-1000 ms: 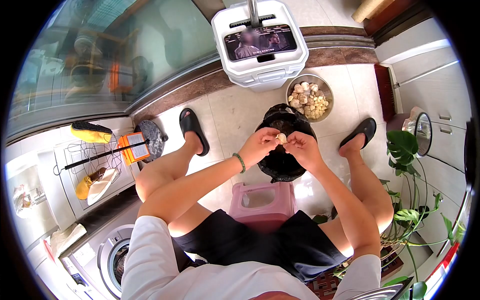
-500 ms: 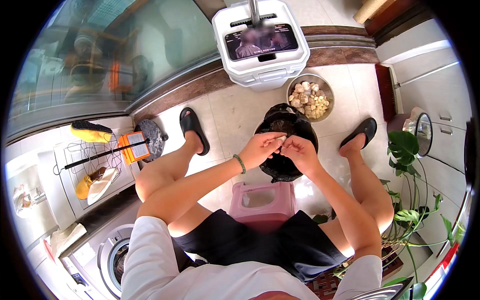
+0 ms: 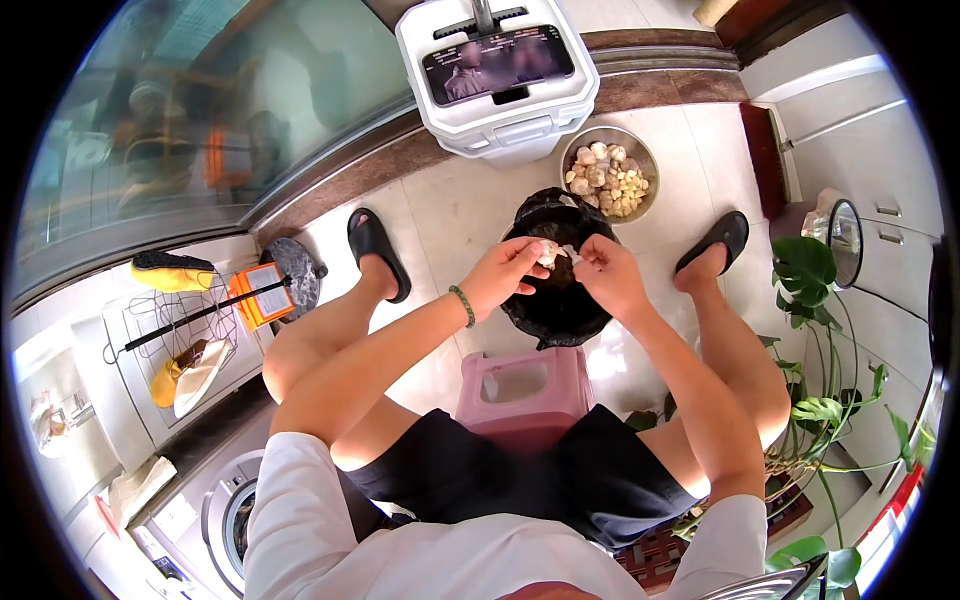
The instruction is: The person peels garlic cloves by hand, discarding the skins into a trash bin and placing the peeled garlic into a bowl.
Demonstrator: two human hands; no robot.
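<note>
Over a bin lined with a black bag (image 3: 575, 325), both my hands are close together. My left hand (image 3: 505, 274) is closed, pinching a whitish garlic bulb (image 3: 546, 254) between thumb and fingers. Just to its right, my right hand (image 3: 609, 276) pinches a thin white piece of garlic skin (image 3: 572, 255). Beyond the bin, a metal bowl (image 3: 651, 200) holds whole garlic bulbs (image 3: 594, 172) and loose pale cloves (image 3: 625, 192), with the bulbs mostly to the left.
A white bucket (image 3: 500, 132) with a phone (image 3: 497, 65) on top stands at the far side. My slippered feet flank the bin. A pink stool (image 3: 525, 400) shows between my legs. A leafy plant (image 3: 806, 285) is at right, a wire rack with shoes (image 3: 185, 375) at left.
My hands have drawn slightly apart, exposing more of the garlic bulb and a white piece of skin at my right fingertips. The view has shifted slightly.
</note>
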